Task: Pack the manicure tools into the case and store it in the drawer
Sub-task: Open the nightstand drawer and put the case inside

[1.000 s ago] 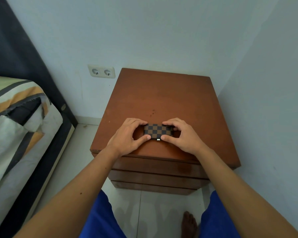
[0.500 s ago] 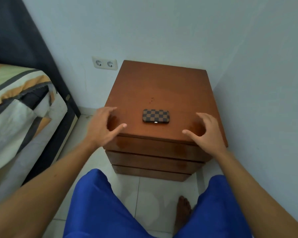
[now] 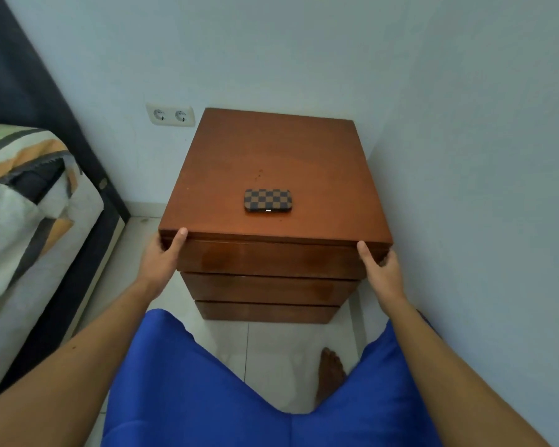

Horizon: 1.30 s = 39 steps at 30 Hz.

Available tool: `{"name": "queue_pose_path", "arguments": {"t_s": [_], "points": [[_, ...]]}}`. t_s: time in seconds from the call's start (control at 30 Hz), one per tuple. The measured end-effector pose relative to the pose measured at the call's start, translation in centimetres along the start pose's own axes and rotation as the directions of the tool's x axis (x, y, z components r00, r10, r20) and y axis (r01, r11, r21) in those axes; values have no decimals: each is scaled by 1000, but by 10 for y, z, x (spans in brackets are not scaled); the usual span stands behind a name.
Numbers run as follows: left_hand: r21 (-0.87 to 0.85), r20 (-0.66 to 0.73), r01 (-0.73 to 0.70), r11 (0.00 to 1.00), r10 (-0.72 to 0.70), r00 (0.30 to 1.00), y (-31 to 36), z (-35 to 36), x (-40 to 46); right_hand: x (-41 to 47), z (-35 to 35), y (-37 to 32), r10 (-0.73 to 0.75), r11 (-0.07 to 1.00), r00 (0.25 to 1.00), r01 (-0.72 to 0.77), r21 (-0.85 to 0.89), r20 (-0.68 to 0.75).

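Note:
The checkered brown and black manicure case lies closed on the wooden nightstand, near its front edge, with nobody touching it. No loose tools are in view. Below it, the top drawer looks closed. My left hand grips the drawer front's left end, thumb on the front and fingers curled around the side. My right hand holds the right end the same way.
Two more drawers sit under the top one. A bed stands to the left and a wall close on the right. A double wall socket is behind the nightstand. My knees in blue shorts are below the drawers.
Both hands let go of the case, moved apart and down, and now grip the two ends of the top drawer front. The case stays on the nightstand.

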<state>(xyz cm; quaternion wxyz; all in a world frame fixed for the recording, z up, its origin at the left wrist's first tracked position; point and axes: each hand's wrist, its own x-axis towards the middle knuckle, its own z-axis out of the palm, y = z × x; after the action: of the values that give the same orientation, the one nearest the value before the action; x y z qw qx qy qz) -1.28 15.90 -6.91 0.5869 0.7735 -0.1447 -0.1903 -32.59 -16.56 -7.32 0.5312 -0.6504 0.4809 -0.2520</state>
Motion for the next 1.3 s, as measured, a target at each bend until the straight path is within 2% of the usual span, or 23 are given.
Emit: {"name": "queue_pose_path", "arguments": {"t_s": [0.27, 0.8, 1.3], "points": [[130, -70, 22, 991, -13, 997, -18, -4, -27, -19, -16, 5, 8, 994, 1000, -9, -113, -9], [113, -102, -28, 993, 40, 994, -38, -23, -134, -107, -54, 32, -4, 974, 1000, 4, -228, 2], [140, -114, -22, 990, 38, 993, -37, -27, -161, -131, -61, 31, 6, 967, 1000, -5, -255, 2]]}}
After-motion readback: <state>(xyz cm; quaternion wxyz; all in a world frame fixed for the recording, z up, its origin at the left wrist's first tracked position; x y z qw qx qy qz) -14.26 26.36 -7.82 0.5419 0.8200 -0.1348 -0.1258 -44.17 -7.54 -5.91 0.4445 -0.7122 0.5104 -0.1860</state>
